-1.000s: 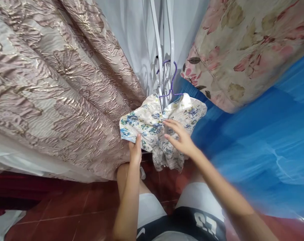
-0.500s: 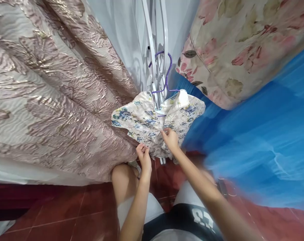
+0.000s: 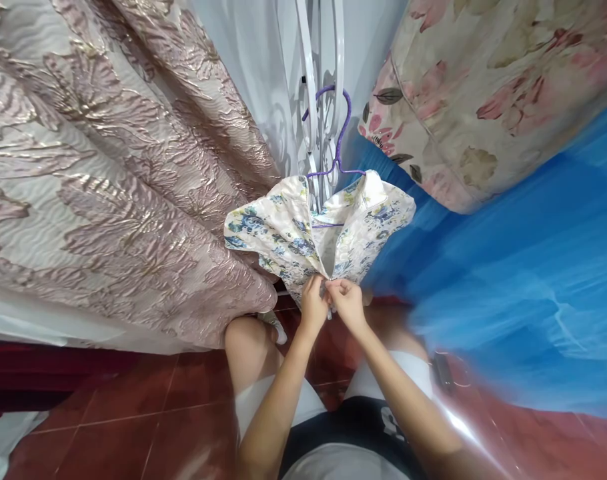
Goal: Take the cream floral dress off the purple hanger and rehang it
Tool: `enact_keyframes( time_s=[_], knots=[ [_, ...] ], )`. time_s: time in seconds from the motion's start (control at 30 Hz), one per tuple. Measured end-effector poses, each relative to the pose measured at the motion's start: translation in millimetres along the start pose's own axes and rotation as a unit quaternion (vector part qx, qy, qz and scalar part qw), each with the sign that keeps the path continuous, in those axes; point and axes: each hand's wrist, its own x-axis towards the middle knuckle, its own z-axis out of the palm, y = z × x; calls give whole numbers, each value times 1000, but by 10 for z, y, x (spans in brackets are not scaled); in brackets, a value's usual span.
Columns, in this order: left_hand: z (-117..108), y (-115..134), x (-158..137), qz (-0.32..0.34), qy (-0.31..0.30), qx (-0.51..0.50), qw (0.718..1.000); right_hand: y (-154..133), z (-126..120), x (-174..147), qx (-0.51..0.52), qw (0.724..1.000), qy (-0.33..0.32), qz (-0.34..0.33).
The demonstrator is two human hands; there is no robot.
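I see a small floral shirt (image 3: 293, 233) hanging on a purple hanger (image 3: 339, 143), and the hanger hooks on a white metal grille (image 3: 317, 73) in front of me. The shirt is cream with blue and green flowers, and its collar stands open at the top. The two front edges come together near the bottom, just above my hands.

My left hand (image 3: 314, 305) pinches the left front edge of the shirt with the fingers closed on the cloth. My right hand (image 3: 350, 303) pinches the right front edge in the same way. The two hands touch each other at the fingertips, right at the place where the front edges meet. I cannot tell if there is a button between the fingers, because it is too small and the hands cover it.

On the left side a heavy pink and gold curtain (image 3: 108, 187) hangs down and reaches almost to the shirt sleeve. On the upper right there is a cloth with pink flowers (image 3: 483, 87), and below it a blue fabric (image 3: 523, 267), which is blurred. Under my arms I see the red tile floor (image 3: 133, 433), my knee (image 3: 246, 347) and the white and black shorts (image 3: 353, 427).
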Motion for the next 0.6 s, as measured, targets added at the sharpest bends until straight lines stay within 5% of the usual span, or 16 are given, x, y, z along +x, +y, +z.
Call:
enact_keyframes(
  time_s=[0.23,0.47,0.6],
  knots=[
    [-61,117,-165,9,-14,35,999,-376,6,-51,38,999,17,-11],
    [-10,249,-289,-15,-24,76,997,-1335,117,379,76,984,18,-161],
    [-23,284,-257,-6,-27,73,997,-1652,164,557,80,977,23,-197]
  ],
)
